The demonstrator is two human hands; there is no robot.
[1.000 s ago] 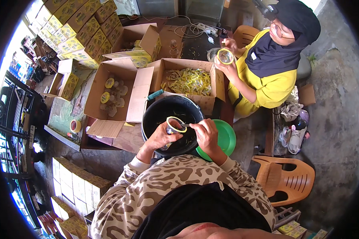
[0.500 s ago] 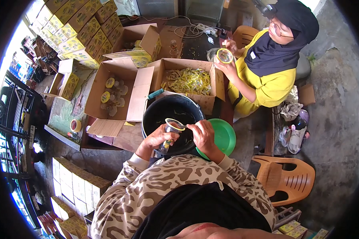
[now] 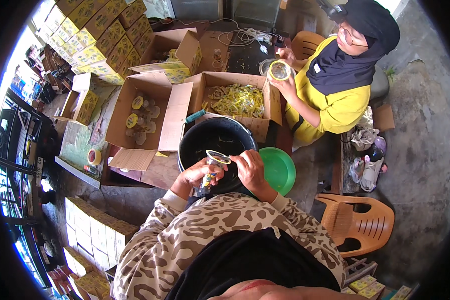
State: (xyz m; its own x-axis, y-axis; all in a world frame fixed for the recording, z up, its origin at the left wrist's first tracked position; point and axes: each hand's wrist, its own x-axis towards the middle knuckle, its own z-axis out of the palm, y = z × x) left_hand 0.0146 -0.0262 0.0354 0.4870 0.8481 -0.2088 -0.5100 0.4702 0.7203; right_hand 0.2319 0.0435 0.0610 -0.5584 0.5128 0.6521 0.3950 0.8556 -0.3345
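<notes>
Small clear plastic jar w/ yellow label [image 3: 211, 170] gripped in left hand [image 3: 195, 176], over round black plastic tub [image 3: 205, 137]. Right hand [image 3: 249, 169] fingertips pinch jar rim.

One round black plastic bucket [image 3: 216, 141] and one round green plastic lid [image 3: 279, 170]. Three open brown cardboard boxes [image 3: 150, 116] — one with yellow strips. Two orange plastic chairs [image 3: 357, 225]. Two small clear plastic jars [image 3: 212, 167] in hands — one per person. One roll of tape [image 3: 94, 156].
</notes>
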